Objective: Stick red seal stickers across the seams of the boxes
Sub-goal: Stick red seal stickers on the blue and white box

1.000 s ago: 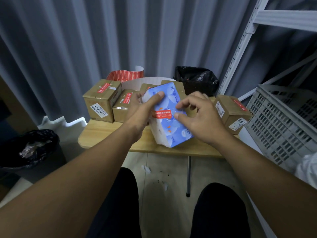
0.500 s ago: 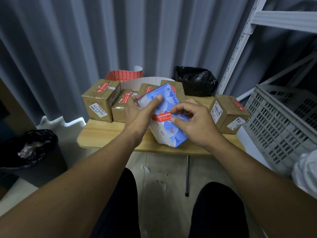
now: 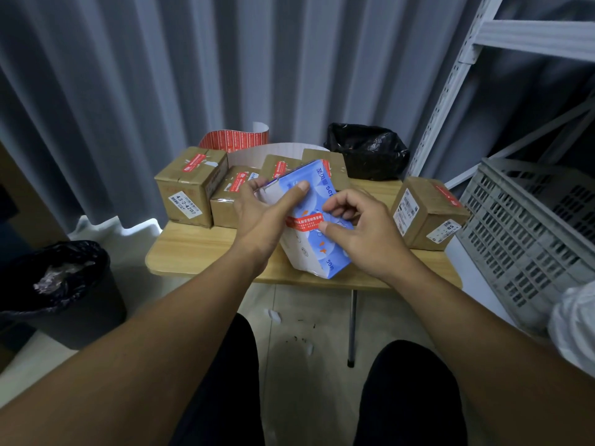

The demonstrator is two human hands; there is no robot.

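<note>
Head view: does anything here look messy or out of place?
Two things. White paper scraps and dark crumbs lie on the floor under the table. The blue box is the only one not brown; it stands tilted near the table's front edge, gripped by the left hand while the right hand presses its red sticker.

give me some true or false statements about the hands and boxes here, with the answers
1. The left hand grips the blue box, which stands tilted on the table. True.
2. The right hand pinches the end of a red sticker lying across the blue box. True.
3. None of the brown boxes has a sticker yet. False: the far-left cardboard box and its neighbours carry red stickers on top.
4. A pair of scissors lies on the table. False: none shows there.
</note>
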